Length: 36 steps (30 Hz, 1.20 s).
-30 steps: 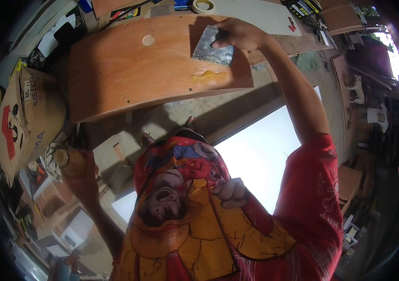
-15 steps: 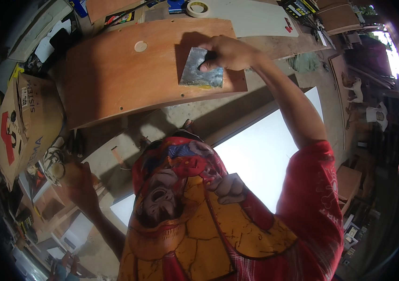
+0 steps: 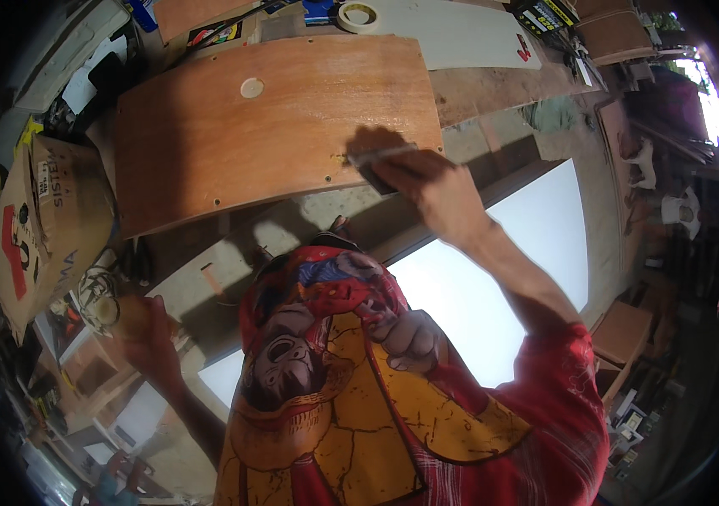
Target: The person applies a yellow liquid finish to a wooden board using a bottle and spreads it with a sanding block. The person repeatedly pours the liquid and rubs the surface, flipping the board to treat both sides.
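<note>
My right hand (image 3: 440, 192) is closed on a flat metal scraper (image 3: 382, 160), tilted so that it shows nearly edge-on. The blade's far edge meets the wooden panel (image 3: 233, 135) close to its near right edge. This reddish-brown panel has a round pale spot (image 3: 251, 88) and several small dark holes along its edges. A wet sheen covers its right part, with a yellowish smear beside the blade. Low on the left, my left hand (image 3: 150, 333) is closed around a round, tan, tub-like thing (image 3: 110, 314), partly hidden by the fingers and blurred.
A cardboard box (image 3: 56, 223) stands left of the panel. A roll of masking tape (image 3: 359, 17) and a white sheet (image 3: 469, 38) lie beyond it. A bright white panel (image 3: 494, 278) is below my right arm. At far right are a dog (image 3: 642, 164) and a person (image 3: 680, 211).
My right hand has drawn the scraper toward me, from the panel's right middle to its near edge, and turned it from face-up to nearly edge-on. My left hand has hardly moved.
</note>
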### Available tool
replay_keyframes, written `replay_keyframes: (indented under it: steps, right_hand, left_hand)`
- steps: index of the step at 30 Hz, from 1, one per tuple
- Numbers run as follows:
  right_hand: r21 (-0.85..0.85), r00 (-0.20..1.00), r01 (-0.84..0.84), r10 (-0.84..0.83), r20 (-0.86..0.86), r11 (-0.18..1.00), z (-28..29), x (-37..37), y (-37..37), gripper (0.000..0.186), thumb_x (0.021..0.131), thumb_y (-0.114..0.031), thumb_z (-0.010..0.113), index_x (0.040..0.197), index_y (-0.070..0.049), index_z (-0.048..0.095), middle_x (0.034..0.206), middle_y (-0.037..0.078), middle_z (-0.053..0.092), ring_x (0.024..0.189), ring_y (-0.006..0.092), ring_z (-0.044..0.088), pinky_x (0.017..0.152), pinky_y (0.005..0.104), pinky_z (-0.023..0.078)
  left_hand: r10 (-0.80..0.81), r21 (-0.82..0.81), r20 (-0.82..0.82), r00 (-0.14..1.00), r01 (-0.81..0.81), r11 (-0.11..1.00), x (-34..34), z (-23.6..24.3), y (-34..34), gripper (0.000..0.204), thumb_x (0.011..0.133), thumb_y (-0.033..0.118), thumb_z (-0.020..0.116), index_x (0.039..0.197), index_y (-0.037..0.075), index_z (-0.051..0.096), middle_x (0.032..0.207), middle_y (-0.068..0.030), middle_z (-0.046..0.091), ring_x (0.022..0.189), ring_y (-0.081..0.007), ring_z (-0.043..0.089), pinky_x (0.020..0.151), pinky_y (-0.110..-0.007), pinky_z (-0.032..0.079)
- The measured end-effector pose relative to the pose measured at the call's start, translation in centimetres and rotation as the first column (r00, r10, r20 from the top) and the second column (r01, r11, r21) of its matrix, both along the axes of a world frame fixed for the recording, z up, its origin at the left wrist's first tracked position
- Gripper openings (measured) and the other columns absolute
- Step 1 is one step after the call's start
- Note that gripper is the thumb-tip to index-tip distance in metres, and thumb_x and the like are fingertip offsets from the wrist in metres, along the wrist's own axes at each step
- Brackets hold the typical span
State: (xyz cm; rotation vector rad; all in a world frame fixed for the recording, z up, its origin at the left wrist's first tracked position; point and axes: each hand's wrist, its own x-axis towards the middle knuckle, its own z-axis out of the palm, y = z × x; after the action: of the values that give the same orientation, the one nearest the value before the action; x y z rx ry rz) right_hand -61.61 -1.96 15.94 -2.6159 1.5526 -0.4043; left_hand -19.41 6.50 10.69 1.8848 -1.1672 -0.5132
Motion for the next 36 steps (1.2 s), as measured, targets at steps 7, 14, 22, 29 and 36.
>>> replay_keyframes:
  steps: [7, 14, 22, 29, 36]
  right_hand:
    - [0.15, 0.972, 0.064, -0.095, 0.213, 0.987, 1.0, -4.1, -3.5, 0.018, 0.089, -0.017, 0.072, 0.099, -0.002, 0.069, 0.079, 0.02, 0.065, 0.079, 0.0376, 0.067, 0.067, 0.044, 0.053]
    - [0.431, 0.965, 0.26, -0.217, -0.148, 0.864, 1.8, -3.3, -11.6, 0.029, 0.085, -0.023, 0.074, 0.092, 0.005, 0.069, 0.083, 0.025, 0.069, 0.083, 0.0396, 0.069, 0.076, 0.0457, 0.055]
    - [0.215, 0.966, 0.105, -0.048, -0.253, 0.971, -0.2, -0.4, -8.1, 0.02, 0.086, -0.017, 0.072, 0.102, -0.005, 0.073, 0.086, 0.021, 0.071, 0.08, 0.0374, 0.07, 0.074, 0.0456, 0.056]
    - [0.2, 0.934, 0.212, -0.137, -0.331, 0.957, -0.5, 2.3, -5.8, 0.031, 0.086, -0.011, 0.067, 0.117, -0.014, 0.071, 0.089, 0.015, 0.073, 0.079, 0.0346, 0.071, 0.074, 0.0441, 0.059]
    - [0.21, 0.979, 0.089, -0.047, -0.196, 0.974, -1.5, 2.8, -0.1, 0.036, 0.085, 0.0, 0.054, 0.114, -0.01, 0.073, 0.095, 0.017, 0.073, 0.087, 0.0305, 0.071, 0.08, 0.0407, 0.058]
  left_hand:
    - [-0.007, 0.029, -0.1, 0.995, 0.01, 1.0, 0.6, -0.6, -0.5, 0.029, 0.083, 0.013, 0.082, 0.106, 0.004, 0.065, 0.1, -0.0055, 0.067, 0.091, -0.0163, 0.064, 0.083, -0.032, 0.052]
    - [-0.036, 0.0, -0.062, 0.997, 0.036, 0.999, 0.7, -0.8, -1.1, 0.037, 0.082, 0.012, 0.083, 0.112, 0.003, 0.064, 0.104, -0.0069, 0.068, 0.094, -0.0169, 0.065, 0.086, -0.033, 0.053]
    - [0.083, 0.103, -0.124, 0.989, -0.07, 0.992, 1.6, -1.2, 0.5, 0.041, 0.079, 0.011, 0.083, 0.113, 0.003, 0.062, 0.101, -0.0075, 0.068, 0.094, -0.0176, 0.066, 0.088, -0.035, 0.053]
    - [0.045, 0.095, -0.111, 0.993, -0.035, 0.995, 2.1, -1.8, 0.8, 0.043, 0.081, 0.017, 0.085, 0.113, 0.002, 0.062, 0.104, -0.0073, 0.066, 0.095, -0.019, 0.064, 0.086, -0.034, 0.053]
    - [-0.021, -0.046, -0.079, 0.997, 0.017, 0.999, 2.6, -2.8, -0.1, 0.034, 0.084, 0.013, 0.083, 0.11, 0.003, 0.064, 0.104, -0.0048, 0.066, 0.096, -0.0175, 0.063, 0.088, -0.033, 0.052]
